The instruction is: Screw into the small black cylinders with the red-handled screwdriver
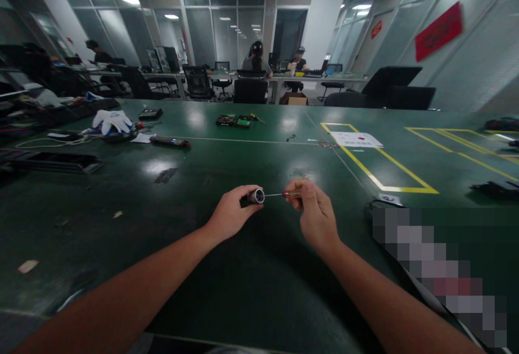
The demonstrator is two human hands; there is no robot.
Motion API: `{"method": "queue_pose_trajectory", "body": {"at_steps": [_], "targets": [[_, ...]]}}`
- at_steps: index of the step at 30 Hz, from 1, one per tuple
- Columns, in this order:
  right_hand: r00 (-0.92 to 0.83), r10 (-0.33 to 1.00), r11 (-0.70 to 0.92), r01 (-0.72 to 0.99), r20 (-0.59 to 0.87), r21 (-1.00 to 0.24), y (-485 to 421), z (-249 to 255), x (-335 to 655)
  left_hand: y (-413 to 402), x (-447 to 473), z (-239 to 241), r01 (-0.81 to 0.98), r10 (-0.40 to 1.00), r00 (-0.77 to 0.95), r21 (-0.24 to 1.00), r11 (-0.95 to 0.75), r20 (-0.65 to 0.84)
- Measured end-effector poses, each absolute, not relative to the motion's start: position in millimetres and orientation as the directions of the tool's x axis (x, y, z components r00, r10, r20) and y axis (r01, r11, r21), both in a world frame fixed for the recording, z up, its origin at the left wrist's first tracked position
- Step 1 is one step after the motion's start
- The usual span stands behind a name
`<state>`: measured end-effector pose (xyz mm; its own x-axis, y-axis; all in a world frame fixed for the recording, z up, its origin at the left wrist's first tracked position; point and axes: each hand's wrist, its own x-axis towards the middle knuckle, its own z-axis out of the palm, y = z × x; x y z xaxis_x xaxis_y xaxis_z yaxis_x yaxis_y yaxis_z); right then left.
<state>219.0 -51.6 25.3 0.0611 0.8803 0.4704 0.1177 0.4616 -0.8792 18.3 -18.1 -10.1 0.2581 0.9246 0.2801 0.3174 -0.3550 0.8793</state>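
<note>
My left hand (233, 211) grips a small metal cylinder (257, 196) between thumb and fingers, its open round end turned to the right. Dark parts show inside that end, too small to make out. In my right hand (315, 211) is a screwdriver (292, 194) with a reddish, see-through handle. Its thin shaft points left, and the tip meets the cylinder's open end; whether it sits inside or just touches the rim I cannot tell. Both hands are held above the green table (251, 267).
Farther back lie a green tool case (235, 121), a dark cylindrical tool (169, 141) and white gloves (112, 122). A paper sheet (357, 139) overlaps a yellow taped outline on the right. A blurred-out object covers the near right. People sit at desks beyond.
</note>
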Motion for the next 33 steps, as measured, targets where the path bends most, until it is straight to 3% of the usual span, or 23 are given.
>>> {"method": "queue_pose_trajectory", "body": {"at_steps": [3,14,17,19,22,26,33], "targets": [[0.113,0.894,0.407,0.204,0.434,-0.89,-51,27,220,-18,17,-10,0.336,0.923,0.275,0.873,-0.354,0.269],[0.173,0.906,0.352,0.198,0.386,-0.915,-37,14,219,-15,13,-15,0.402,0.941,0.261,0.863,-0.307,0.214],[0.211,0.935,0.277,0.07,0.285,-0.958,-27,3,223,-16,12,-11,0.443,0.923,0.295,0.821,-0.361,0.246],[0.215,0.962,0.192,-0.106,0.166,-0.976,-17,-5,229,-15,10,-7,0.473,0.9,0.329,0.775,-0.42,0.286],[0.107,0.994,0.041,-0.263,0.013,-0.964,-5,-13,239,-11,6,-3,0.517,0.893,0.327,0.732,-0.444,0.31],[0.204,0.976,0.125,-0.225,0.079,-0.966,1,-16,243,-6,2,-5,0.547,0.906,0.319,0.726,-0.417,0.28],[0.196,0.961,0.216,-0.079,0.197,-0.973,-11,-8,230,-8,2,-6,0.532,0.895,0.361,0.73,-0.429,0.262]]}}
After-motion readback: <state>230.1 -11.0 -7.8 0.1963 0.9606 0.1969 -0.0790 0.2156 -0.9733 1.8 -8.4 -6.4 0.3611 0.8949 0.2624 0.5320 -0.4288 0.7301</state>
